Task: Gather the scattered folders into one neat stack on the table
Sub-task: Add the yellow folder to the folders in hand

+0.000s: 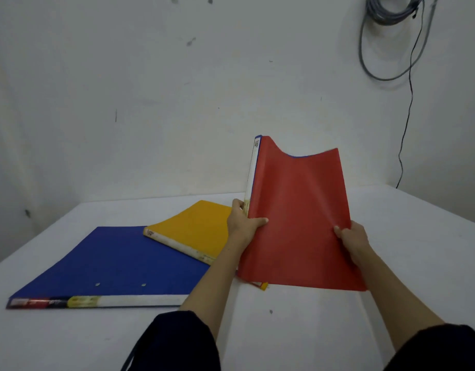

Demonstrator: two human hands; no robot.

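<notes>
I hold a red folder (298, 210) upright above the white table (418, 236), its top edge sagging. A thin blue edge shows behind its top, so another folder may be held with it. My left hand (243, 220) grips its left side by the white spine. My right hand (351, 239) pinches its right edge. A large blue folder (110, 263) lies flat at the left. A yellow folder (196, 228) lies flat with one corner over the blue one. A small yellow and red piece (262, 285) shows under the red folder's lower edge.
A white wall rises behind the table. Grey coiled cables (391, 12) hang at the upper right, and a black cord (408, 116) runs down to the table's back edge. My dark sleeves are at the bottom.
</notes>
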